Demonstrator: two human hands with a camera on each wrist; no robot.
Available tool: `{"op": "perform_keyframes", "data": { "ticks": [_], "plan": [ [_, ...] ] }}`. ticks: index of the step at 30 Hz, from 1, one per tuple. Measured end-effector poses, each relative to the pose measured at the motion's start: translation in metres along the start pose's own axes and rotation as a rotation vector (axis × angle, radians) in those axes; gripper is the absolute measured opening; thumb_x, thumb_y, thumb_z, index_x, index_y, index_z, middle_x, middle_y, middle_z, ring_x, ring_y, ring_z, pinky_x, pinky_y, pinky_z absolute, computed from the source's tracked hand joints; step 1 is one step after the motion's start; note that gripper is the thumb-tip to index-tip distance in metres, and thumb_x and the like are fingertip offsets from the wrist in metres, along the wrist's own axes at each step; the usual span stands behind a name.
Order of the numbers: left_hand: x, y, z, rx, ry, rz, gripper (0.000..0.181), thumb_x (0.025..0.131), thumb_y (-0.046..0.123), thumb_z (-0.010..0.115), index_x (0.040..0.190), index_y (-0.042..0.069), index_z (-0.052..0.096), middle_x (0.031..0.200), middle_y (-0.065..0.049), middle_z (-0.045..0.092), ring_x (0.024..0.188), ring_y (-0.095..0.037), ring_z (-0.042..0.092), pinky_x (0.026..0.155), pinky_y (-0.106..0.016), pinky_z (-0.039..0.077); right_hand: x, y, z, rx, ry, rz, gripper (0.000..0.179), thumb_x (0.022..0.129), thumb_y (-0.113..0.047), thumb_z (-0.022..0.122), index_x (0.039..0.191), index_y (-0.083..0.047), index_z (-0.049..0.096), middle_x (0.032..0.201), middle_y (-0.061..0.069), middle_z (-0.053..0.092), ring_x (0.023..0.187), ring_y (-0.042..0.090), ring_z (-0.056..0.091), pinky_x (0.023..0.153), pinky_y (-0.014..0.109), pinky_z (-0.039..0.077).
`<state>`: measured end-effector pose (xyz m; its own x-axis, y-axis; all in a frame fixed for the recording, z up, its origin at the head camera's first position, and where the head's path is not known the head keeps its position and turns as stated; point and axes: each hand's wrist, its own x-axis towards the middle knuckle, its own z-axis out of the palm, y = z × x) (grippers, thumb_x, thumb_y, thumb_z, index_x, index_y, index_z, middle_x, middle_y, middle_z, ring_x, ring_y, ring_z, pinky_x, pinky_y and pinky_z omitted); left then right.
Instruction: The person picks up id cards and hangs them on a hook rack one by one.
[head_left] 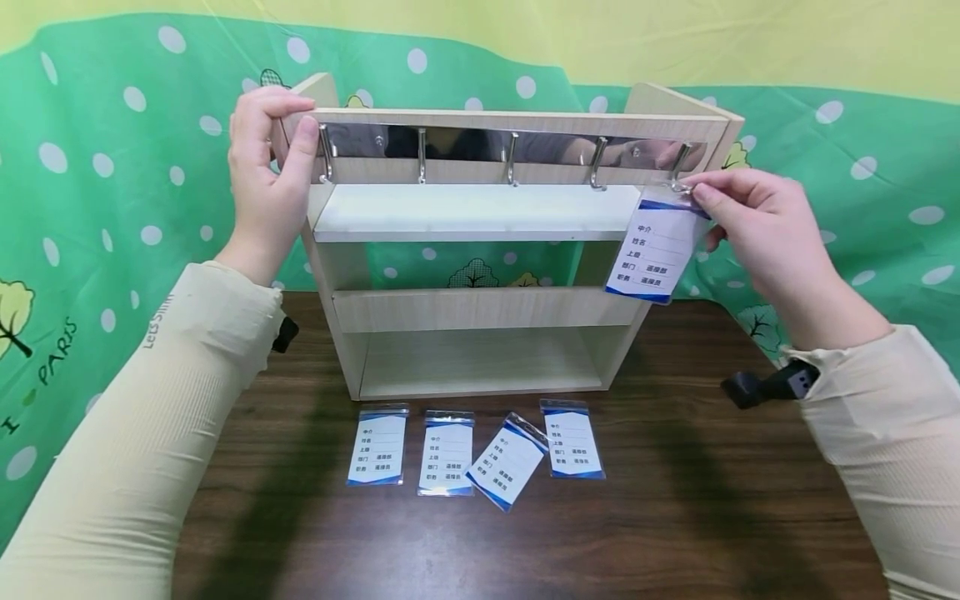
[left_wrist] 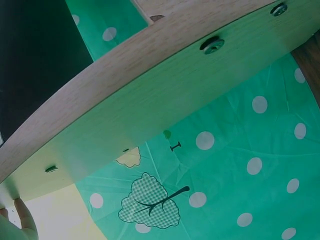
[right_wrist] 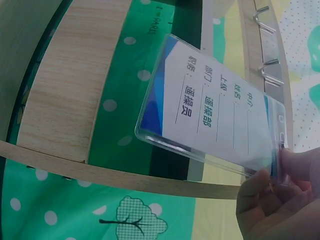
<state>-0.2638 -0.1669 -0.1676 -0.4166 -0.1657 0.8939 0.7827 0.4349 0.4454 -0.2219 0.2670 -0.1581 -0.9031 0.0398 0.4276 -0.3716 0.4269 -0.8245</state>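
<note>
Head view: left hand (head_left: 270,167) gripping the shelf unit's (head_left: 480,308) corner, right hand (head_left: 772,225) pinching one badge (head_left: 660,250) at the rightmost of five hooks (head_left: 512,158), four loose badges (head_left: 446,462) on the counter (head_left: 637,533)! Left wrist: fingers (left_wrist: 26,220) at the side panel (left_wrist: 150,110). Right wrist: one badge, top end pinched, two hooks nearby.

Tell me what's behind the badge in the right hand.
In the head view, the white shelf, wooden right side panel and green cloth continue behind the badge. The shelf's right end and part of that panel are covered.
</note>
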Motion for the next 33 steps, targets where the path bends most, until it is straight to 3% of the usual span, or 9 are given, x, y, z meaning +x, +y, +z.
{"op": "perform_keyframes", "data": {
  "ticks": [8,15,22,33],
  "plan": [
    [0.0,0.003,-0.001,-0.014,0.016,0.008,0.022,0.095,0.007,0.054,0.109,-0.01,0.061,0.105,0.022,0.05,0.101,0.002,0.042,0.094,-0.02,0.031,0.005,-0.002,-0.003,0.089,0.065,0.055,0.005,0.089,-0.02,0.073,0.088,-0.016,0.074,0.074,-0.012,0.073,0.055,0.006,0.055,0.049,0.016,0.045],
    [0.001,0.001,-0.003,-0.009,0.015,0.009,0.022,0.095,0.007,0.054,0.109,-0.009,0.061,0.105,0.022,0.05,0.103,0.002,0.042,0.092,-0.02,0.031,0.01,-0.001,-0.003,0.157,0.067,0.102,0.01,0.085,-0.02,0.078,0.087,-0.011,0.075,0.072,-0.008,0.072,0.058,0.007,0.057,0.046,0.018,0.046],
    [-0.001,-0.001,-0.003,-0.011,0.013,0.006,0.023,0.096,0.007,0.054,0.109,-0.009,0.061,0.105,0.022,0.05,0.1,0.002,0.042,0.089,-0.019,0.031,0.016,0.001,0.007,-0.023,0.085,0.078,0.006,0.091,-0.023,0.071,0.086,-0.025,0.073,0.071,-0.02,0.069,0.065,0.002,0.058,0.047,0.016,0.045],
    [-0.001,0.004,0.0,-0.039,0.038,0.029,0.021,0.095,0.005,0.054,0.107,-0.01,0.061,0.103,0.02,0.051,0.093,0.001,0.04,0.091,-0.019,0.031,0.012,0.005,0.01,-0.034,0.12,0.034,0.006,0.093,-0.026,0.068,0.096,-0.021,0.069,0.08,-0.021,0.068,0.067,0.003,0.057,0.05,0.015,0.048]
  ]
}}
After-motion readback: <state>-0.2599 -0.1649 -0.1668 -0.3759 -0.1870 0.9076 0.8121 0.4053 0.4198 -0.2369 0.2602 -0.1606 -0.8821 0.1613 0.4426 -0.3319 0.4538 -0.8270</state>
